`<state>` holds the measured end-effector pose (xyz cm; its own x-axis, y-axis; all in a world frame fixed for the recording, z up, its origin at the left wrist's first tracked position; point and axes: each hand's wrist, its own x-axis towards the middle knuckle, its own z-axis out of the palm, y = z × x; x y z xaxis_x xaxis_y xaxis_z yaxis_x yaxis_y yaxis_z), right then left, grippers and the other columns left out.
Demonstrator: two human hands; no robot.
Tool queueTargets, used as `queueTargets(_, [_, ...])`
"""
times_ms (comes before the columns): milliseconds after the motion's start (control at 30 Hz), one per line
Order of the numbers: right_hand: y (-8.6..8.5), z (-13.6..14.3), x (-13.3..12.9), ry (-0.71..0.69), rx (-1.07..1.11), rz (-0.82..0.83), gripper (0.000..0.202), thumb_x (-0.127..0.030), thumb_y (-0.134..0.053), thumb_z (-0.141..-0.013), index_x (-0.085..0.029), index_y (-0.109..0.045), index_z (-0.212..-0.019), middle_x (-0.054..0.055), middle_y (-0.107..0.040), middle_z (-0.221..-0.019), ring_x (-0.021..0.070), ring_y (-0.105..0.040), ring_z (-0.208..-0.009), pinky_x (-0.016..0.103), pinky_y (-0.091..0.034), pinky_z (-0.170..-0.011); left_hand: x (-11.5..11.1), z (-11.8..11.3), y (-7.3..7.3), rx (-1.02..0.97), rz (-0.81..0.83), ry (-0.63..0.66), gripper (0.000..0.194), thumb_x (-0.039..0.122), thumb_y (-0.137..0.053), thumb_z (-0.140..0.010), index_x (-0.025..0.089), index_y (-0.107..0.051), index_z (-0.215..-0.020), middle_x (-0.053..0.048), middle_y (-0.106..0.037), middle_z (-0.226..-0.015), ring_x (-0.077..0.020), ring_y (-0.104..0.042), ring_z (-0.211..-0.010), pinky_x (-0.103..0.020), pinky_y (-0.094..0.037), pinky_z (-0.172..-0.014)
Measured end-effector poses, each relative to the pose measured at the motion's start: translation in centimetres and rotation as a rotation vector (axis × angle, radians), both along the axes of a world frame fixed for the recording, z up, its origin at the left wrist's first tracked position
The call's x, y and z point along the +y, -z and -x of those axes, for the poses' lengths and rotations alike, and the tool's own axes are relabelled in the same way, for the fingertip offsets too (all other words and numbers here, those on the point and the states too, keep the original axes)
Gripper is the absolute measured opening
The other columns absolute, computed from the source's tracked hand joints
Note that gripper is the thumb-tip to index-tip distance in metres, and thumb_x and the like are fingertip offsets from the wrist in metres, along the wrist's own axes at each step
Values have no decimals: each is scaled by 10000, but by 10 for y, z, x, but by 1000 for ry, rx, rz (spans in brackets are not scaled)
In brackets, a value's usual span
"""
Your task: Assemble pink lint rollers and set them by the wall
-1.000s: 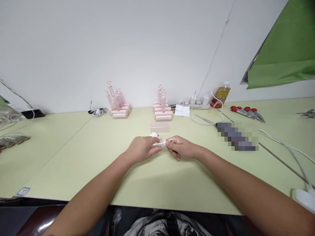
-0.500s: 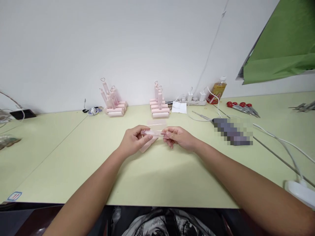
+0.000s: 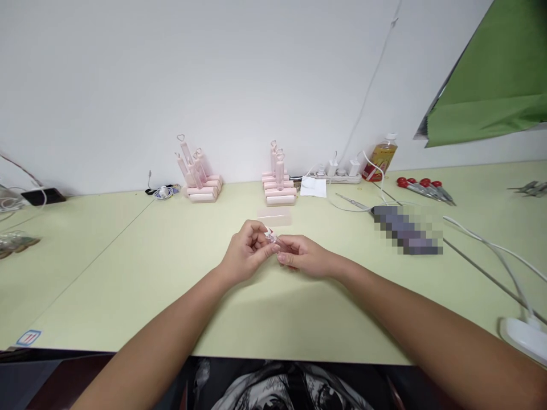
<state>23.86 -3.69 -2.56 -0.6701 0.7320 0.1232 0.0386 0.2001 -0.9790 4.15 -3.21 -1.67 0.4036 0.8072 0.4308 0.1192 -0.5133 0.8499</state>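
Note:
My left hand [image 3: 248, 250] and my right hand [image 3: 305, 256] are close together over the middle of the table, both with fingers closed. Between their fingertips is a clear tube [image 3: 270, 234], mostly covered, its visible end shiny with white and red on it. The left thumb and fingers pinch it from the left; the right fingers wrap its near side. Just behind the hands a pale pink translucent case [image 3: 274, 216] lies flat on the table.
Pink cases with upright tubes topped by loops stand by the wall in a left group [image 3: 203, 193] and a middle group [image 3: 280, 196]. A power strip [image 3: 346, 179], drink bottle [image 3: 380, 156], red-handled tools [image 3: 425, 188] and cables are to the right. The green table [image 3: 149, 285] has a seam at left.
My hands have drawn together and turned the tube, which stretched sideways between them before and is now largely hidden. The pink piece under my left hand is no longer visible there.

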Motion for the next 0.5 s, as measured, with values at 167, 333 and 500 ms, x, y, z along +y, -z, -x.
queueTargets(167, [4,2,1,-2,64,13,276,-433,-590,-876,-174,-504,-834,-41,-421,-694,84,-402,-569,223,-353,-518,-1,2,-3,67,-66,-8,231,342,-663,-814,199,-496,-883,53,-531,-654,-71,-461,-549,-191,-367,-506])
queueTargets(333, [5,6,-2,61,41,34,279,-455,-567,-881,-183,-506,-877,-42,-445,-682,88,-412,-532,235,-352,-502,-1,2,-3,103,-60,-78,232,384,-624,-840,198,-510,-920,48,-546,-656,-73,-462,-543,-198,-365,-513])
queueTargets(500, [4,5,-1,275,-141,-235,233,-407,-595,-863,-178,-563,-884,-37,-427,-685,110,-401,-621,238,-322,-562,2,3,-3,138,-42,-137,251,418,-615,-840,201,-514,-913,68,-478,-613,-66,-399,-514,-199,-337,-505])
